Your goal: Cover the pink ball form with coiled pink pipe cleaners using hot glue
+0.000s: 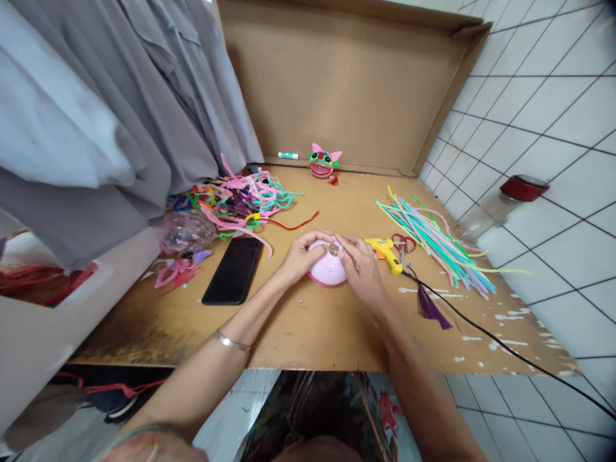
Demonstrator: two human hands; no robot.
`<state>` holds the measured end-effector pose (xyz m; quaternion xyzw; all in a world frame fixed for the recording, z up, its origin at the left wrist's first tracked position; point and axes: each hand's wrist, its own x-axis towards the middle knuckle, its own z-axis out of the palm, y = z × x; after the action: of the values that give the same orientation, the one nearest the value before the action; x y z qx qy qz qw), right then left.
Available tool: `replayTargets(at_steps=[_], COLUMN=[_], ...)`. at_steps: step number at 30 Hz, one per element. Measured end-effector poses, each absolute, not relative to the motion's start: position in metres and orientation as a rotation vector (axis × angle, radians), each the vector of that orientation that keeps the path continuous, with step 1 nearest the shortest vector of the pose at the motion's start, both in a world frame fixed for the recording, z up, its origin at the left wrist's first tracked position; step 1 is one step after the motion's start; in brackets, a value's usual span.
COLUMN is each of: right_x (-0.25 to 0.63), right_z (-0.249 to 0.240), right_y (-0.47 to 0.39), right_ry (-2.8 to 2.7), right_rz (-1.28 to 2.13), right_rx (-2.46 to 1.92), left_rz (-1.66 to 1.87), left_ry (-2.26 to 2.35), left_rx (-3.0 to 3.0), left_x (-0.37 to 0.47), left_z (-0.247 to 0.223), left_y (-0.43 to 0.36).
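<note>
A round lilac disc of coiled pipe cleaner with a darker pink rim is held just above the table, near its middle. My left hand is closed on its left edge, thumb across the top face. On the right side, my right hand grips it with the fingers bent over the far edge. Between the fingertips, a small greyish-brown patch shows near the disc's centre; what it is I cannot tell. Beside my right hand lies a yellow glue gun, partly hidden by that hand.
Loose pipe cleaners and red-handled scissors lie right, near a purple tassel and a black cord. A black phone and tangled pipe cleaners lie left. A colourful animal-face ornament stands before the cardboard.
</note>
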<state>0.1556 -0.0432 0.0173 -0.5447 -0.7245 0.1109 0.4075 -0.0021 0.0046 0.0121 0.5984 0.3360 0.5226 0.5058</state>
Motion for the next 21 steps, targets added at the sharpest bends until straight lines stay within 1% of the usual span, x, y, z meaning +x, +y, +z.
replayTargets(at_steps=[8,14,21], right_x=[0.1566,0.1541,0.1536], right_z=[0.0154,0.0175,0.0174], right_y=[-0.0433,-0.0452,-0.0461], right_ry=[-1.551,-1.552,-1.610], right_rz=[0.238,0.212,0.108], right_rx=[-1.347,-1.274,-1.279], left_rz=[1.248,1.252,1.234], left_ry=[0.855,0.829,0.845], left_rx=[1.451,1.434,1.443], left_x=[-0.0028,-0.0019,-0.0027], left_z=[0.0119,0.0121,0.0147], left_y=[0.0043,0.0045,0.0028])
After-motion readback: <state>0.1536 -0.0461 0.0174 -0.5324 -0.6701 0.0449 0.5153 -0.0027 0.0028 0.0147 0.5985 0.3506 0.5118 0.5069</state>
